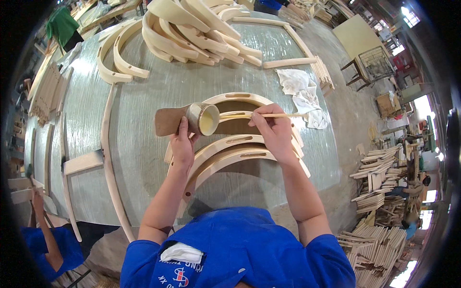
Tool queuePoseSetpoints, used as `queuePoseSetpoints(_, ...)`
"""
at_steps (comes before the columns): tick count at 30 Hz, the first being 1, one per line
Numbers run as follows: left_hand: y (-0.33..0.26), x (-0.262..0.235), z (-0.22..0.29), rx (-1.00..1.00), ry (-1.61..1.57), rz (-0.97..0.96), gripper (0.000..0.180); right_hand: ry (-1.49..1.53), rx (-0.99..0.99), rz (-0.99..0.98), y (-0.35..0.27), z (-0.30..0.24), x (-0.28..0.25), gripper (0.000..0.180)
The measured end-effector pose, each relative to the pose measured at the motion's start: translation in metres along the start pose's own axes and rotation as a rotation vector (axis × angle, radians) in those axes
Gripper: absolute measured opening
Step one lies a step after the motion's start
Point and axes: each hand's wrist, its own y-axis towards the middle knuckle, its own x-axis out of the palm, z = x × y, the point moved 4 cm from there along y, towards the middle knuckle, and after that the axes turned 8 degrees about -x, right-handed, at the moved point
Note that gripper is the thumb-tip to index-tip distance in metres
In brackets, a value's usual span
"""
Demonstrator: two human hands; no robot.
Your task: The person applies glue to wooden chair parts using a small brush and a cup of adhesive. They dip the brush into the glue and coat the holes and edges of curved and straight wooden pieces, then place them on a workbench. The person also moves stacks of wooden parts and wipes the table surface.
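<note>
1. The left hand [182, 144] is closed around a small round cup with pale yellow glue inside [203, 118], holding it tilted so the open mouth faces to the right.
2. The right hand [274, 130] pinches a thin light wooden stick [269, 115] between the fingers; the stick lies almost level and its one end reaches to the cup mouth.
3. Both hands are above a row of curved pale wooden chair parts with slots [230, 153], which lie on the grey-green worktable [144, 96].
4. A flat brown board piece [168, 121] lies just beside the cup, on its left.
5. A crumpled white cloth [302, 93] lies near, to the right of the stick.
6. A pile of more curved pale wooden pieces [197, 29] is at the far side of the table.
</note>
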Motion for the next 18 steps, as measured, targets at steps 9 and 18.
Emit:
queuePoseSetpoints(9,-0.026,0.026,-0.012,-0.179,-0.133,-0.038,0.030,0.497,0.428,0.249,-0.028,0.045,-0.010,0.020)
queuePoseSetpoints(18,-0.026,0.043,-0.033,-0.214,-0.173,-0.068,0.031,0.812,0.530,0.412,-0.052,0.061,-0.024,0.007)
